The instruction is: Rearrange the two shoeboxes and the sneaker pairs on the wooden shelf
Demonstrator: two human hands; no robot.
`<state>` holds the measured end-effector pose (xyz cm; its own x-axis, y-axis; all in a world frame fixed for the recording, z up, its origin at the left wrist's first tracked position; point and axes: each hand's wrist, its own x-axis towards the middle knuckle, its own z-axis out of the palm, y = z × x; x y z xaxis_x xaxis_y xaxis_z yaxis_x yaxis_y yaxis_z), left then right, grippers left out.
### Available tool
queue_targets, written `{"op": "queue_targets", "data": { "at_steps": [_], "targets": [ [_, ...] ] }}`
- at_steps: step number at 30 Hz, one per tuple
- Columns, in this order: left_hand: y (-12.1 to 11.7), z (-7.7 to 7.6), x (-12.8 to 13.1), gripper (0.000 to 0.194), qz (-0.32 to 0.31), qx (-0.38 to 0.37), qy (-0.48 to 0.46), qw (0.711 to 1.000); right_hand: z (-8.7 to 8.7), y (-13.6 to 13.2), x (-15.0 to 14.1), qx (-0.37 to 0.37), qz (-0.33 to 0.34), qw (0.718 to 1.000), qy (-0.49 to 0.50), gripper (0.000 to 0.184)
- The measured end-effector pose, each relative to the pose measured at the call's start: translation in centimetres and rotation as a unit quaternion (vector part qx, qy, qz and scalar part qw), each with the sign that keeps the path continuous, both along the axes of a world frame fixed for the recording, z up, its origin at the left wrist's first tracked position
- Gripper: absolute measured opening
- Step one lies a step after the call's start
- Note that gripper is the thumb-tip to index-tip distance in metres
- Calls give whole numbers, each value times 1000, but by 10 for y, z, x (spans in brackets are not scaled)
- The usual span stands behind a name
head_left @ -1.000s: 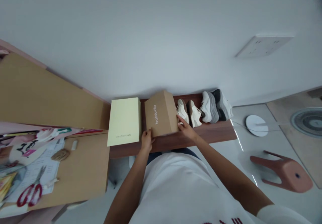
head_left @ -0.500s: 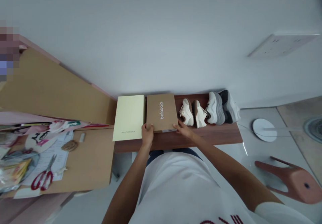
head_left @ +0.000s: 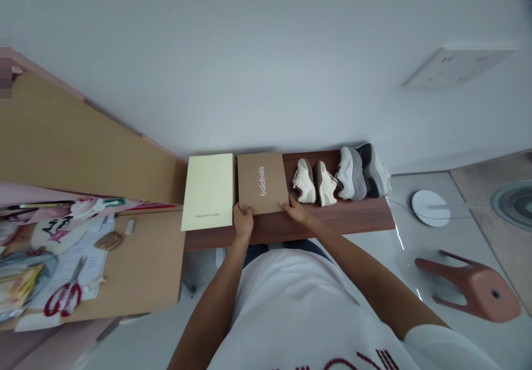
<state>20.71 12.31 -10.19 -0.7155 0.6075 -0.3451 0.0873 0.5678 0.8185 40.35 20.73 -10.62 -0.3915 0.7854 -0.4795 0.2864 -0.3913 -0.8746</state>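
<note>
A brown shoebox point(head_left: 262, 184) marked "balabala" lies flat on the dark wooden bench point(head_left: 332, 223). My left hand point(head_left: 243, 220) grips its near left corner, thumb on the lid. At the near right corner, my right hand point(head_left: 294, 209) holds the box with its fingertips. Close along the box's left side sits a pale yellow box point(head_left: 209, 190) marked "MEIZHIYUAN". To the right stand a small pair of cream shoes with brown soles, a left shoe point(head_left: 305, 181) and a right shoe point(head_left: 326, 184). Beyond them are a grey-white sneaker point(head_left: 351, 173) and a black-and-white sneaker point(head_left: 375, 170).
A desk point(head_left: 145, 265) on the left bears red-handled scissors point(head_left: 64, 298), papers and packets. The wall with a socket plate point(head_left: 461, 65) rises behind the bench. A pink stool point(head_left: 484, 292), a white round base point(head_left: 431, 208) and a fan point(head_left: 515, 204) are on the right.
The brown shoebox has gone from tilted and angled to flat and squared beside the yellow box. Both hands have stayed on its near corners. The view has shifted slightly.
</note>
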Motion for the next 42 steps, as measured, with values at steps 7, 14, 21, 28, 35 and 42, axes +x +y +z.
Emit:
{"op": "queue_targets", "data": {
  "at_steps": [7, 14, 21, 28, 35, 42],
  "targets": [
    [-3, 37, 41, 75, -117, 107, 78, 984, 18, 12, 69, 82, -37, 994, -65, 64],
    [49, 27, 136, 61, -242, 122, -108, 956, 14, 45, 167, 134, -79, 962, -222, 45],
    [102, -14, 175, 35, -234, -77, -77, 966, -11, 57, 176, 135, 66, 944, -295, 32],
    [103, -18, 174, 28, -236, -73, -65, 967, -11, 63, 181, 154, 143, 936, -281, 24],
    [99, 14, 179, 36, -265, -43, 45, 962, 20, 72, 176, 282, 196, 896, -280, 29],
    [118, 44, 188, 36, -324, -146, 165, 920, 46, 89, 148, 319, 264, 829, -376, 29]
  ]
}}
